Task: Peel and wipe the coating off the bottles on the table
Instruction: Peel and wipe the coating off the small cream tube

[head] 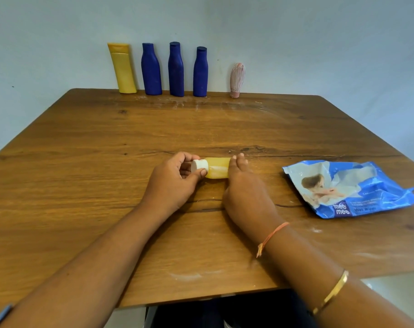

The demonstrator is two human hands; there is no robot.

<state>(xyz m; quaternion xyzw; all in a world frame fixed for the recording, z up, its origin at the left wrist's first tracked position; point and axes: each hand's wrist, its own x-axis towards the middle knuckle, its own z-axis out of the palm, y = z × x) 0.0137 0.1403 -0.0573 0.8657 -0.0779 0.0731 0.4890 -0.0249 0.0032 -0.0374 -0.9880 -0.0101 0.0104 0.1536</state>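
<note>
From the head camera, a small yellow bottle [216, 168] lies on its side near the middle of the wooden table [106, 162], its white cap [199, 165] pointing left. The left hand [170, 183] is closed around the cap end, thumb pressed on the near side of the cap and fingers curled over the far side. The right hand [246, 192] grips the other end of the bottle, fingers wrapped over its top so the base is hidden; the fingertips show just above the bottle's body. An orange thread and a gold bangle sit on the right wrist.

To the right, well apart from the hands, lies a blue pack of wet wipes [350, 189]. Along the far edge, against the wall, stand a tall yellow bottle [123, 68], three blue bottles [176, 69] and a small pink bottle [237, 79].
</note>
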